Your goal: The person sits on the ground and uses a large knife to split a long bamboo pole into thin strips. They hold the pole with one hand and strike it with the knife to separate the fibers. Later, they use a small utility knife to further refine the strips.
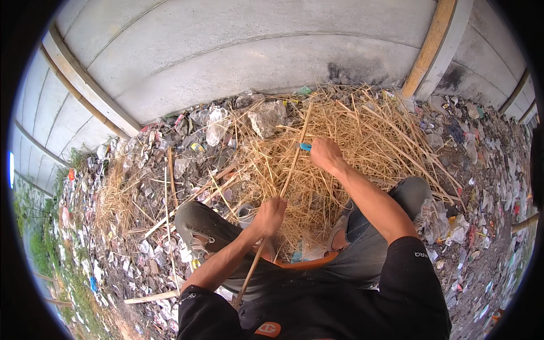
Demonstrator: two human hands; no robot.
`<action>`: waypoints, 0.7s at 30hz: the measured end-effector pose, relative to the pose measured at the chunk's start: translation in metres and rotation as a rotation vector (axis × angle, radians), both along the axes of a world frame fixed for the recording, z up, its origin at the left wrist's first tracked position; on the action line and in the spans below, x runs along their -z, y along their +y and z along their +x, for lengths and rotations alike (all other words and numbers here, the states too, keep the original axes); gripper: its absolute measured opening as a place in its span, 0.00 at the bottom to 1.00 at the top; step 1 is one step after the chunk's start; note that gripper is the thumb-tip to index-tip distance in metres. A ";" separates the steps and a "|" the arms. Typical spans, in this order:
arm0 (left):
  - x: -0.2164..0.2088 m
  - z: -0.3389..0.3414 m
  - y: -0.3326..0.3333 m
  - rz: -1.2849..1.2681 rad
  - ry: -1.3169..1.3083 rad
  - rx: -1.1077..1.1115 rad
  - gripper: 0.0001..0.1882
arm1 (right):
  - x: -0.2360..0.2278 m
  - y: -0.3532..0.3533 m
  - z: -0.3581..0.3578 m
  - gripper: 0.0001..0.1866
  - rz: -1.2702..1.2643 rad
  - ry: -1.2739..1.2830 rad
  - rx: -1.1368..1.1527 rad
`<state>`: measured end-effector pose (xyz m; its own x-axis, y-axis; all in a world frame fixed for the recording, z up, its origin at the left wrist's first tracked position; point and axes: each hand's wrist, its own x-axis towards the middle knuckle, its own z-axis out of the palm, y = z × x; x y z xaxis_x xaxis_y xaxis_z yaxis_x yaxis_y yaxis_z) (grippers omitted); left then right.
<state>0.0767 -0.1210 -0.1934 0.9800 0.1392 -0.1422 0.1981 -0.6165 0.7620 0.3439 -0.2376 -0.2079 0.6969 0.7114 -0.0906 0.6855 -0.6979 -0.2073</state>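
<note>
A long, thin strip of split bamboo or wood (292, 170) slants from near my lap up toward the wall. Around its middle my left hand (270, 217) is closed. Farther along, my right hand (327, 153) grips a small blue-handled tool, seemingly a cutter (306, 147), which meets the strip near its far part. Its blade is too small to make out. Beneath both hands lies a heap of straw-coloured shavings (351, 147), spread between and beyond my bent knees. A grey cup-like container (246, 213) sits just beside my left hand, partly hidden by it.
A grey concrete panel wall (255, 56) rises ahead, with a bamboo pole (428, 48) against its post. Plastic litter (141, 164) covers the ground around. Long strips (408, 147) lie on the heap's right, and loose sticks (169, 218) on the left. A pale rock (267, 118) stands near the wall.
</note>
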 end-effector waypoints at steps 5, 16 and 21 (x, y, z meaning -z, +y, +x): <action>-0.013 -0.013 -0.009 0.025 -0.065 0.175 0.14 | 0.003 -0.041 0.062 0.11 0.101 0.091 0.388; -0.007 -0.014 -0.010 0.024 -0.174 0.294 0.18 | 0.018 -0.067 0.085 0.10 0.057 -0.034 0.545; -0.003 -0.011 -0.008 -0.526 0.218 0.027 0.15 | 0.043 -0.051 0.099 0.11 0.358 0.313 0.554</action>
<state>0.0654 -0.1286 -0.1901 0.9226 -0.0292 -0.3846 0.3744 -0.1721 0.9112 0.4429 -0.2884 -0.2513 0.9428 0.2853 -0.1723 0.1226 -0.7777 -0.6166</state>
